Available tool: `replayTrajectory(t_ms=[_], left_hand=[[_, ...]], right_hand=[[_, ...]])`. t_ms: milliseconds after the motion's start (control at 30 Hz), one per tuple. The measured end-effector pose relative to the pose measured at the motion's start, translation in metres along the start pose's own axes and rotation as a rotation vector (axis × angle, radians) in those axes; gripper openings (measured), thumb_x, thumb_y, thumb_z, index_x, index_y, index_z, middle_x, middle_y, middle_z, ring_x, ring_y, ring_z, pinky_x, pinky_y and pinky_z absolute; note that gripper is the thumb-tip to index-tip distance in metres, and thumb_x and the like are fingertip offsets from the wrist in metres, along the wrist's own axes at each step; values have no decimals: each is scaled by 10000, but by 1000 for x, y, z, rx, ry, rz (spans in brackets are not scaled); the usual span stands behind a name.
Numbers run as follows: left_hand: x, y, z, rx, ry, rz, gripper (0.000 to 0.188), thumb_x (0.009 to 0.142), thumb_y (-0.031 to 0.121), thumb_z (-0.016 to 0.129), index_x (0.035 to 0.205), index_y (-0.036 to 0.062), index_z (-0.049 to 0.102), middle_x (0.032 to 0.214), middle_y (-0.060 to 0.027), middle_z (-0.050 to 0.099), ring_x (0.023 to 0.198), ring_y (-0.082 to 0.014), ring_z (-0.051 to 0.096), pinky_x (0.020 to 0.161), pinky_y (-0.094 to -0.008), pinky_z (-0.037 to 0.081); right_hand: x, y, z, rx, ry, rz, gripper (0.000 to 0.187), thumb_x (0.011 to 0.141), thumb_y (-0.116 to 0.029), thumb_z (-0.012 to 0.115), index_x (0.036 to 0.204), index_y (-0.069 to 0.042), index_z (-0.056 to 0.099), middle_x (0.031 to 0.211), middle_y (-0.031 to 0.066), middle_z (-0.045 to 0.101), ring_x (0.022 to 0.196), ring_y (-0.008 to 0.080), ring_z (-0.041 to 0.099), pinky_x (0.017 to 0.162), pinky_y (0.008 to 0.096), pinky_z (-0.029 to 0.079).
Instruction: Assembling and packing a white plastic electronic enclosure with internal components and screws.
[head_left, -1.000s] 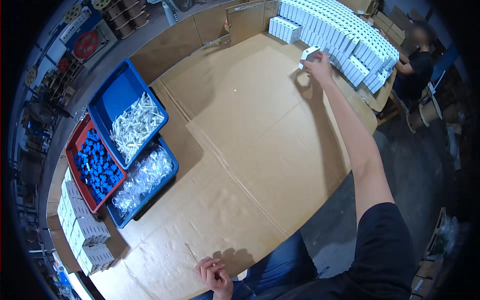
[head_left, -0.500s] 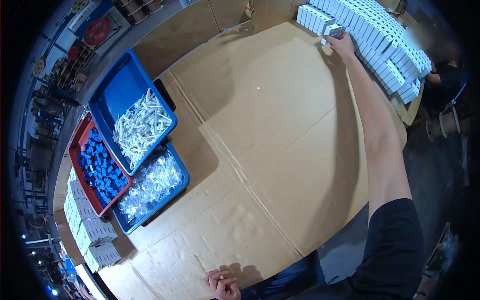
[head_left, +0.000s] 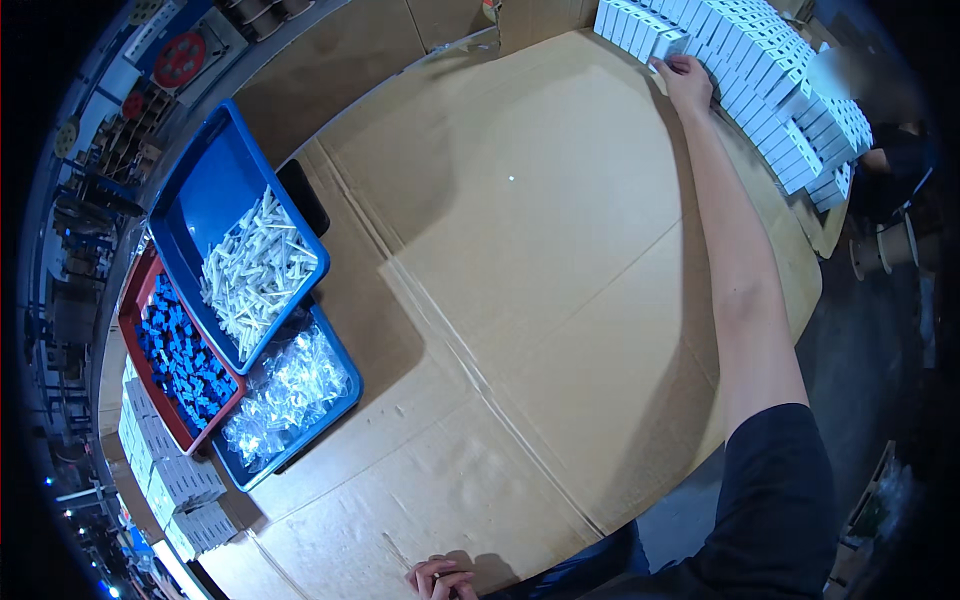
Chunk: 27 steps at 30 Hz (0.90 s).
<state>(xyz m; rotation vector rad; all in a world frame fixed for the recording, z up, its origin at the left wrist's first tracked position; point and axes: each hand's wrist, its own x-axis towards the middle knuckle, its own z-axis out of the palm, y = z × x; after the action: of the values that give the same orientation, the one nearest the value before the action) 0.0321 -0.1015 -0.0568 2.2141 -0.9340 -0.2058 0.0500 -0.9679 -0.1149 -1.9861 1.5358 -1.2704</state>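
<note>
My right arm (head_left: pixel 745 290) stretches to the far right. There my right hand (head_left: pixel 688 88) has its thumb and fingers closed about the near end of a small white box (head_left: pixel 669 44). That box stands against the end of a row of matching boxes (head_left: pixel 625 25), partly covered by my fingers. Beside the hand, many more white boxes (head_left: pixel 760 70) are packed in a tall block. At the near edge of the table my left hand (head_left: pixel 440 579) rests with curled fingers. Whatever those fingers hold, if anything, is hidden.
Cardboard covers the table (head_left: pixel 560 300), with a tiny white bit (head_left: pixel 511 178) on it. At left are a blue tray (head_left: pixel 185 195) of whitish plugs, a red tray (head_left: pixel 130 325) of blue pieces and a blue tray (head_left: pixel 352 390) of clear bags. More boxes (head_left: pixel 190 485) stand near left.
My right hand has brought the white box up against the end of the row. The whole view has shifted slightly. My left hand stays curled at the near edge.
</note>
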Motion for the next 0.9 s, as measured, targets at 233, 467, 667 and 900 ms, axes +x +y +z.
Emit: replayTrajectory(t_ms=[233, 467, 667, 900], left_hand=[[8, 6, 3, -2, 6, -1, 220, 718, -78, 623, 838, 87, 706, 1003, -143, 671, 972, -335, 615, 935, -466, 445], [5, 6, 2, 15, -1, -3, 217, 724, -81, 617, 833, 84, 705, 999, -141, 665, 990, -334, 608, 925, -470, 451], [3, 8, -2, 23, 4, -13, 180, 748, -63, 644, 831, 84, 708, 1021, -142, 670, 1010, -346, 611, 945, -481, 447], [-1, 9, -14, 1, 46, -13, 159, 768, -32, 669, 850, 92, 725, 1061, -114, 681, 1055, -329, 616, 971, -480, 435]], right_hand=[[-4, -4, -2, 6, 2, -44, 556, 845, -469, 835, 1168, -25, 748, 1138, 130, 780, 1087, 254, 736, 985, 352, 544], [-8, -12, -2, -19, -5, -54, 555, 850, -477, 827, 1165, -27, 746, 1133, 133, 781, 1088, 265, 736, 980, 359, 545], [-12, -13, -4, -64, -26, -3, 660, 802, -511, 855, 1215, -13, 723, 1219, 151, 753, 1155, 292, 710, 1034, 383, 527], [-49, -37, -18, 45, -12, 43, 681, 857, -363, 819, 1388, -7, 584, 1305, 178, 697, 1195, 316, 680, 1070, 398, 504]])
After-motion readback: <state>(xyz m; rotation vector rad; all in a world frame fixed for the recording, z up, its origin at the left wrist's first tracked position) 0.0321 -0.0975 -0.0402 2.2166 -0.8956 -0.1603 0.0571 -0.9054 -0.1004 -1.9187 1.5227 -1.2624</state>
